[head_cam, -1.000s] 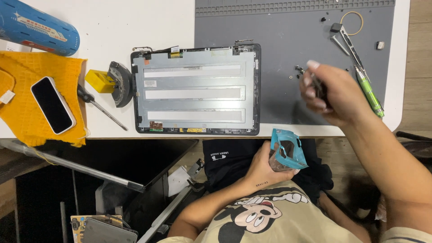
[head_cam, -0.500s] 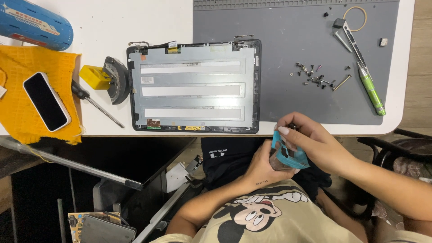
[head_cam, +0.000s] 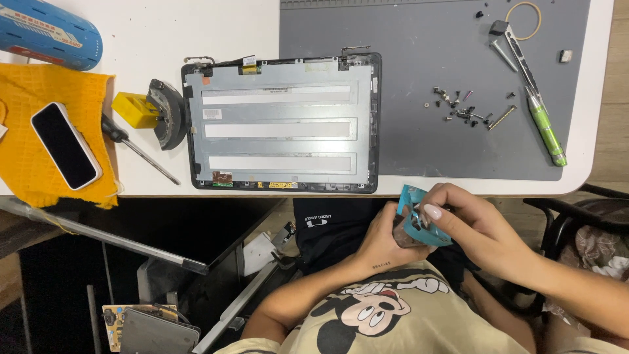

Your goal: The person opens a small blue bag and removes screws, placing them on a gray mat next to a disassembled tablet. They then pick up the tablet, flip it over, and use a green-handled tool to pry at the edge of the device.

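Both hands on the blue pouch, low center-right of frame, below the table edge

Left hand [head_cam: 383, 239] grips the pouch [head_cam: 416, 219], right hand [head_cam: 468, 226] pinches its top; I'd hold it upright so nothing spills near the screws [head_cam: 462, 108]

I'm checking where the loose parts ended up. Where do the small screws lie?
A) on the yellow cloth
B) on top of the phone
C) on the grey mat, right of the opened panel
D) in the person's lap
C: the small screws lie scattered on the grey mat, right of the opened panel, beside the green-handled tool.
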